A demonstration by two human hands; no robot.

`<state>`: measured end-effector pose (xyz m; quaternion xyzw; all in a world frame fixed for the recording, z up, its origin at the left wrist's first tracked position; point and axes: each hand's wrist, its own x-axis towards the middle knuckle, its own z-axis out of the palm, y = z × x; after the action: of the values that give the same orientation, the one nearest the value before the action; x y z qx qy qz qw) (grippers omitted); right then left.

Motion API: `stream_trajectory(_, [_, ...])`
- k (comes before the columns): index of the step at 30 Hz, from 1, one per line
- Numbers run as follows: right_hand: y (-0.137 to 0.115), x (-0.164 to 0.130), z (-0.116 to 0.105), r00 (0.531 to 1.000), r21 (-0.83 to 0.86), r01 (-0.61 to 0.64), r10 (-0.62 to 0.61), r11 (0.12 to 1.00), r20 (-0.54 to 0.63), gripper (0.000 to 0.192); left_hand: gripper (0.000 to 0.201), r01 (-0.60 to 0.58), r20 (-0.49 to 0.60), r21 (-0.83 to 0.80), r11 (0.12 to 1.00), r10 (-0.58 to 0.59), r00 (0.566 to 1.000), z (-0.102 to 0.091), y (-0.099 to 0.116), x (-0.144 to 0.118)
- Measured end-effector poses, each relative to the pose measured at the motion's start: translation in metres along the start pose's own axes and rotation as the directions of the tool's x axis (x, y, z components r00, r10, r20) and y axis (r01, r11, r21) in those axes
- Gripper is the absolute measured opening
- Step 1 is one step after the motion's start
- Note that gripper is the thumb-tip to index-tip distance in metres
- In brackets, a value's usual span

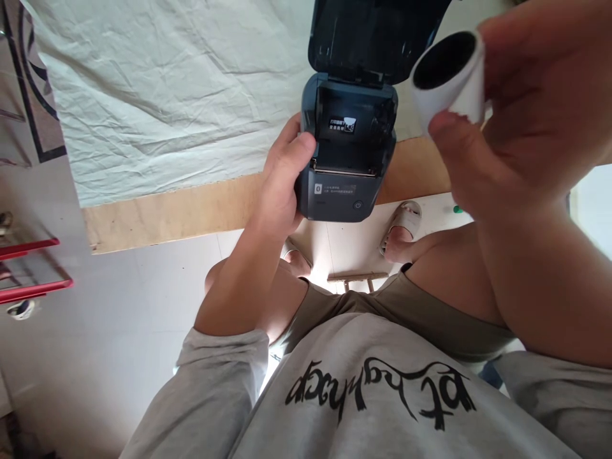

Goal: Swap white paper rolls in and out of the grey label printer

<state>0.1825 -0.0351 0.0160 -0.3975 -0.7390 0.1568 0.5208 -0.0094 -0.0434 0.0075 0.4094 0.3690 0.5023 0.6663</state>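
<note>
L hand (285, 169) has its grip closed on the printer (332, 194), thumb over the L rim, palm along the side, other fingers mostly hidden behind. R hand (521, 108) has its grip closed on a white roll (447, 95), thumb on the near side, fingers round the far side, partly out of frame & a bit blurred.

Printer is dark blue-grey, held w/ its front twd the person, over the near edge of the surface (182, 213); can't tell if it rests on anything. Lid (366, 41) is swung open at the far end, its top cut off by the frame. Inside the bay: a small label (341, 123) w/ 2 lines of white text & a pic. Front panel has a power btn (357, 205) at lower R, plus small print too fine to read.

Roll is tilted, dark hollow core facing up & L, just R of the lid, outside the bay. Can't tell if it touches the lid.

Surface has a wrinkled pale cloth (162, 95) on it, wood edge showing. Below: pale tiled floor (153, 293), 2 feet, 1 clearly in a slipper (410, 217), & red bars (36, 291) far L.
</note>
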Motion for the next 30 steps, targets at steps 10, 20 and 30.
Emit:
stream_trajectory(10, [-0.019,0.014,0.028,0.985,-0.389,0.095,-0.029,0.916,0.172,0.012,0.019,-0.053,-0.004,0.086,0.995,0.053,0.999,0.0,0.001,-0.002])
stream_trajectory(20, [-0.021,0.013,0.027,0.97,-0.463,0.103,0.015,0.88,0.244,0.012,0.023,-0.037,0.014,0.094,0.995,0.036,0.999,-0.003,-0.001,-0.004])
stream_trajectory(30, [-0.033,-0.007,0.03,0.931,-0.374,0.312,-0.203,0.873,0.302,0.013,0.045,-0.135,0.087,0.006,0.991,0.134,0.987,-0.003,-0.004,-0.003])
